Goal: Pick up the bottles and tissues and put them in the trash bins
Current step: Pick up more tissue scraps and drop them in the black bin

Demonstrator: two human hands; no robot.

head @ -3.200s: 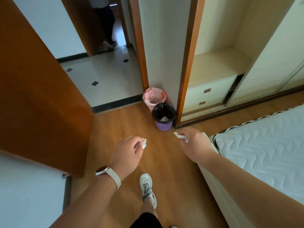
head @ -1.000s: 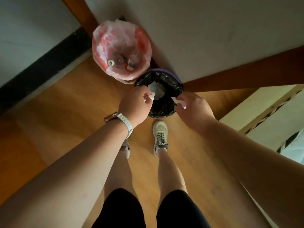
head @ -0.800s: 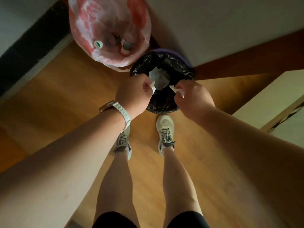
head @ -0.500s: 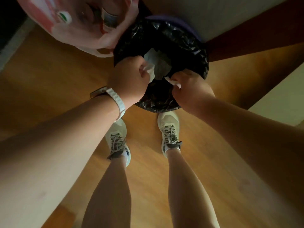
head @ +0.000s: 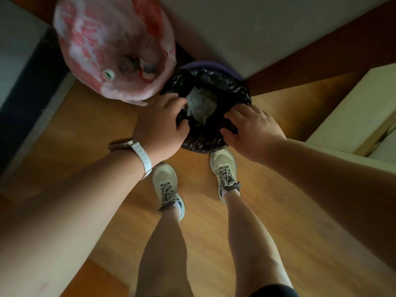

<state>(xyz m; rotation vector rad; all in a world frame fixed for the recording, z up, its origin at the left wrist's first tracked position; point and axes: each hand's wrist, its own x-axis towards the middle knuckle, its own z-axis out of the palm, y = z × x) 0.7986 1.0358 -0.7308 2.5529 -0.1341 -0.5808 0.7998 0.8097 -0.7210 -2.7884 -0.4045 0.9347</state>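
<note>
- The black bin [head: 233,86] stands on the wood floor [head: 85,125], right up against the wall [head: 235,28].
- A black bag lines the bin, and a bit of purple rim [head: 211,65] peeks out on the far side.
- The tissues [head: 200,103] lie in a crumpled white heap inside the black bin, near its middle.
- The left hand [head: 159,127] hangs over the near left edge of the black bin.
- Its fingers [head: 171,99] are loose and a little bent, and they hold nothing. The tips reach over the rim, just beside the tissues.
- I cannot tell if the left fingers touch the tissues or the bag.
- The right hand [head: 252,129] hangs over the near right edge of the black bin.
- Its fingers [head: 233,113] are spread and loose, and they hold nothing too. They lie over the bag's rim.
- A white watch [head: 137,151] is on the left wrist, on the near side of the black bin.
- The pink bin [head: 92,50] stands to the left of the black bin, and the two look like they touch.
- Bottles [head: 147,65] lie inside the pink bin, and a white and green cap [head: 108,74] shows there as well.
- Two pale shoes [head: 167,185] stand on the floor just in front of the black bin. The toe of the right one is at its near edge.
- A pale cupboard [head: 342,116] sits to the right of the black bin, well apart from it.
</note>
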